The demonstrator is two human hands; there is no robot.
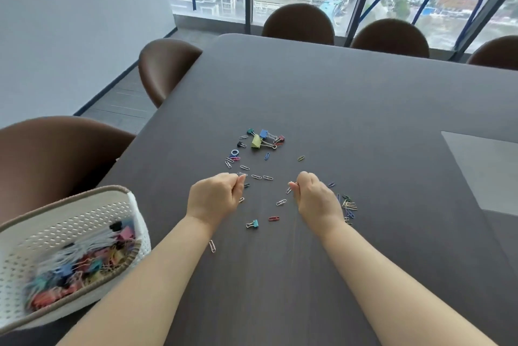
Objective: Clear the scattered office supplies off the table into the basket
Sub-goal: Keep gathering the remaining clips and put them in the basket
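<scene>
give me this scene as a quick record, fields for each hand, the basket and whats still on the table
left hand: fingers curled, pinching paper clips
right hand: fingers curled, pinching what looks like a paper clip
basket: white, perforated, at the left table edge, already holds many clips
table: dark, paper clips scattered around both hands
binder clips: coloured cluster beyond the hands
chairs: brown, around the table
task: unfinished

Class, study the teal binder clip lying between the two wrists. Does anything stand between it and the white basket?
Yes: the person's left forearm lies between the teal binder clip and the white basket. Nothing else visible blocks that path.
</scene>
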